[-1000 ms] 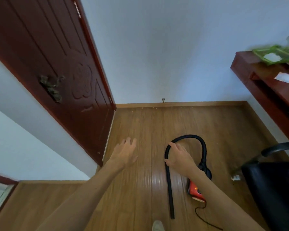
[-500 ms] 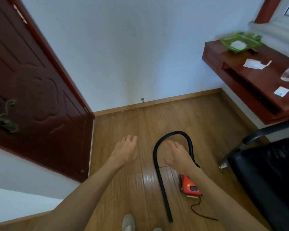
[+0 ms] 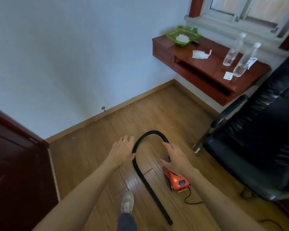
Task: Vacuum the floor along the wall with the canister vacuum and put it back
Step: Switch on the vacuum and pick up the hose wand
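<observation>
A small orange canister vacuum point(image 3: 177, 180) lies on the wooden floor in front of me. Its black hose point(image 3: 144, 175) arcs up from the canister and runs back down to a nozzle end near my foot. My left hand point(image 3: 122, 151) hovers with fingers straight, just left of the hose's curve. My right hand point(image 3: 176, 158) is spread above the canister's front, hiding where the hose joins it. Neither hand holds anything. Small crumbs dot the floor along the baseboard point(image 3: 110, 112).
A dark red door point(image 3: 15, 172) stands open at the left. A black leather chair point(image 3: 257, 147) fills the right side, beside a wall-mounted red shelf point(image 3: 207, 67) with bottles and a green tray. The vacuum's cord point(image 3: 193, 201) trails on the floor. My shoe point(image 3: 127, 203) is near the nozzle.
My view has swung right, bringing the shelf, window and chair into sight. My right hand left the hose and moved over the canister; my left hand came closer to the hose.
</observation>
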Available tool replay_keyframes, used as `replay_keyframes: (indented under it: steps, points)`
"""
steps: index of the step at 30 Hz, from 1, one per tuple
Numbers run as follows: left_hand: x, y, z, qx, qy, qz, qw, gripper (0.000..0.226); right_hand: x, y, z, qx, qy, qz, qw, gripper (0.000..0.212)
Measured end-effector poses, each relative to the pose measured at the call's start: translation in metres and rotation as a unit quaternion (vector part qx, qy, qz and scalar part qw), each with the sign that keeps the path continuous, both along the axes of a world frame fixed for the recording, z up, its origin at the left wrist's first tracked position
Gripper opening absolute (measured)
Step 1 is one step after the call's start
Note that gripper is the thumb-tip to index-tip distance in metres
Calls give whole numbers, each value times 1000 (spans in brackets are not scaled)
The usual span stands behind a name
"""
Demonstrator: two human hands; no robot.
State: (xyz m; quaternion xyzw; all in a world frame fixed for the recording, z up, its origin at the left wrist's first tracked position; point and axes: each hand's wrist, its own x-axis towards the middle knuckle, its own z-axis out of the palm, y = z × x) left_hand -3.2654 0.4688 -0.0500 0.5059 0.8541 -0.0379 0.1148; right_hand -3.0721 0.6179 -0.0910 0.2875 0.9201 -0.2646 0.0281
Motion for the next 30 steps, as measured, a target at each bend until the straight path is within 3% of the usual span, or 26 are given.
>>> replay_keyframes:
  steps: [12,21,30]
  points:
    - [-94,39,-28,-36,-39,-199,979,55,-42,-26,-17,-36,-30,-194,980,73]
    - [-58,85,-54,-79,-49,-334,938,56,11,-55,-36,-73,-70,-326,940,72]
    - [-24,98,-69,-106,-33,-373,921,51,46,-66,-66,-131,-83,-352,923,79]
